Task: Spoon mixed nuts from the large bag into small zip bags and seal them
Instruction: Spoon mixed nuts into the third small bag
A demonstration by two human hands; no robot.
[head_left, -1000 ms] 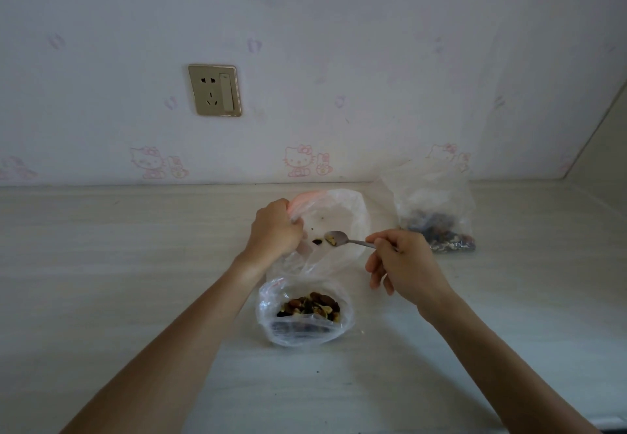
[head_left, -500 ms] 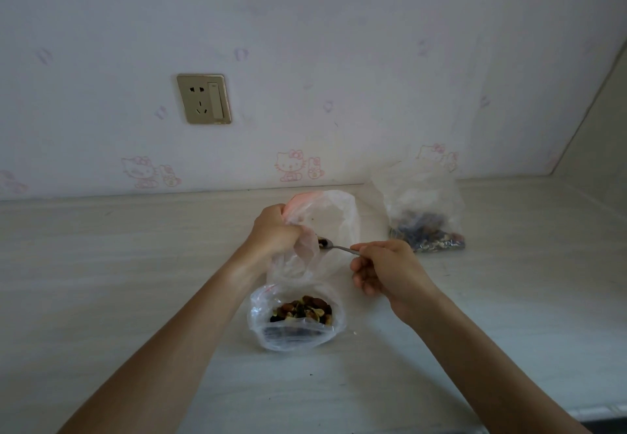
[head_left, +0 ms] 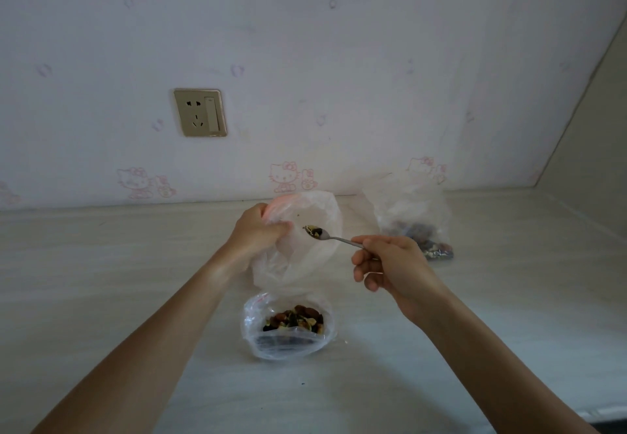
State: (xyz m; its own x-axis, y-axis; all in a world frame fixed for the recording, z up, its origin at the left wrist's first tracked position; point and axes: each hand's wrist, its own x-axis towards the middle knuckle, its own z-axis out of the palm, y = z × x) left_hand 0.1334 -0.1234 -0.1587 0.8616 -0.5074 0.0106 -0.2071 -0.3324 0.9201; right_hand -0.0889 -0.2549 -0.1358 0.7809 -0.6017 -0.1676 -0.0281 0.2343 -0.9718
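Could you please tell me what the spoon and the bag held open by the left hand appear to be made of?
The spoon looks like metal, probably steel: grey, thin-handled, with a dull sheen. The bag gripped by the left hand looks like thin, soft plastic film: translucent white and crumpled into folds, with a pinkish strip at its rim.

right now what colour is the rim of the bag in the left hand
Pale pink rim, seen in the head view.

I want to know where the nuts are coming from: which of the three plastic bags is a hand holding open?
The middle bag, gripped at its rim by the left hand, with the spoon at its mouth. The other two sit untouched.
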